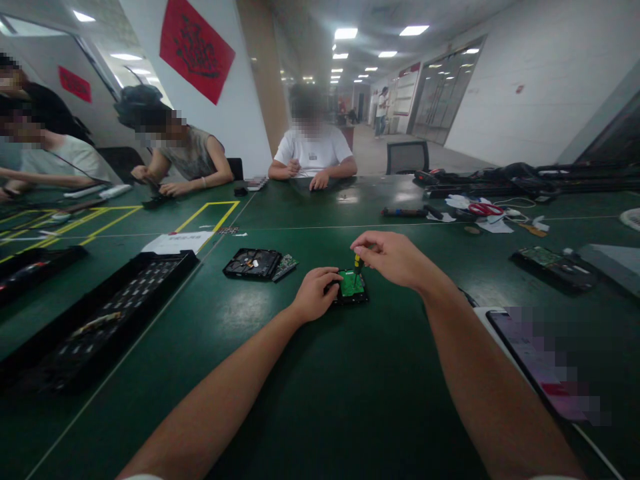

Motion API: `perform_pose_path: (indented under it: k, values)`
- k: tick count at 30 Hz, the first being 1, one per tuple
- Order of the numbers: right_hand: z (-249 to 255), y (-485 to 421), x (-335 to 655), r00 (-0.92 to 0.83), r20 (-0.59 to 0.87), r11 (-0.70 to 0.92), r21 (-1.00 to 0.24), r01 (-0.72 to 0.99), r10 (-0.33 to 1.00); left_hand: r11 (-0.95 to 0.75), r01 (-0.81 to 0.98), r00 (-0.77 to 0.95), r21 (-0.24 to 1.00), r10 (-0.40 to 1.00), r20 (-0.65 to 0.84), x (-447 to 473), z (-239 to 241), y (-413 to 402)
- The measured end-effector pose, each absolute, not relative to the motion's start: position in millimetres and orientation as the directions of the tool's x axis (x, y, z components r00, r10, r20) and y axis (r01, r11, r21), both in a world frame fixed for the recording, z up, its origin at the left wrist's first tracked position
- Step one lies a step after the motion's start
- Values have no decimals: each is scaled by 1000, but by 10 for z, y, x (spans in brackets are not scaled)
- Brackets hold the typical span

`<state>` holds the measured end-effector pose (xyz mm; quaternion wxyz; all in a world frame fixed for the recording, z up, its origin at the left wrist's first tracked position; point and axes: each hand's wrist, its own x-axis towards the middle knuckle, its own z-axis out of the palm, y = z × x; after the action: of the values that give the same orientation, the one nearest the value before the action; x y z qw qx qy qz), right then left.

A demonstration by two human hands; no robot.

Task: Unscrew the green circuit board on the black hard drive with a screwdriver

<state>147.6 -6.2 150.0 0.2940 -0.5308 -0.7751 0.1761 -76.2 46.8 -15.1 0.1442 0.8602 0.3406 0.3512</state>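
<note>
A hard drive (364,299) lies flat on the table in front of me, its green circuit board (352,284) facing up. My left hand (315,293) grips its left side, fingers over the edge of the board and thumb close to the near edge. Above it, my right hand (395,259) is closed on a small yellow and black screwdriver (357,263). The screwdriver stands nearly upright, its shaft reaching down to the board. Whether its tip sits in a screw is too small to tell.
Left of my hands lie another hard drive (251,263) and a loose circuit board (285,267). A long black tray (105,319) is further left. At right are a phone (537,367), another drive (554,269) and red scissors (485,209). A person (313,150) sits opposite.
</note>
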Motion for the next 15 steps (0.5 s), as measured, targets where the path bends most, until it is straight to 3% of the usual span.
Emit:
perform_pose_path:
  k: [4, 10, 15]
  values:
    - [1535, -74, 1471, -268, 280, 382, -541, 749, 922, -731, 485, 528, 480, 682, 506, -756, -137, 466]
    - [1521, -78, 1482, -167, 228, 275, -613, 741, 959, -719, 492, 531, 490, 695, 485, -759, -87, 440]
    - [1518, -74, 1480, -210, 248, 319, -591, 741, 946, -720, 483, 525, 499, 694, 494, -761, -91, 439]
